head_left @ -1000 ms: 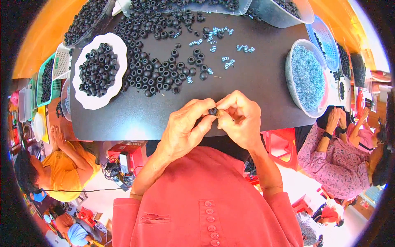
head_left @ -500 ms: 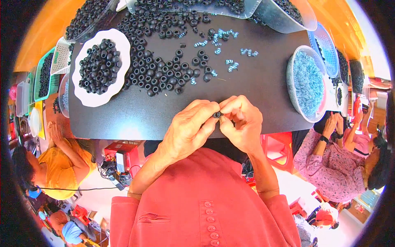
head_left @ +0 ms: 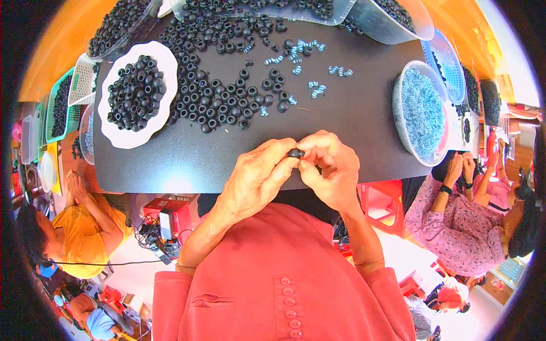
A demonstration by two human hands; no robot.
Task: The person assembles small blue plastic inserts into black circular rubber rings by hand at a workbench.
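Just past the table's near edge, my left hand (head_left: 259, 179) pinches a small black ball-shaped plastic part (head_left: 295, 153) between thumb and forefinger. My right hand (head_left: 333, 170) is closed too, its thumb and forefinger pinching at the right end of that part. Its other fingers curl inward, and what they may hold is hidden. Beyond my hands lies a loose spread of similar black parts (head_left: 219, 105) with round holes. Several small shiny coil springs (head_left: 340, 71) are scattered to the right of them on the dark table (head_left: 352, 113).
A white scalloped plate (head_left: 128, 139) heaped with black parts stands at left. At right, a clear round tub (head_left: 402, 122) holds many springs, beside a blue basket (head_left: 449, 62). Clear bins (head_left: 392, 34) line the far side. People sit left (head_left: 96, 227) and right (head_left: 455, 227).
The black part has turned between my fingers: its hole faced up before and now its rounded side shows. Both hands have shifted slightly left. The view has moved a little.
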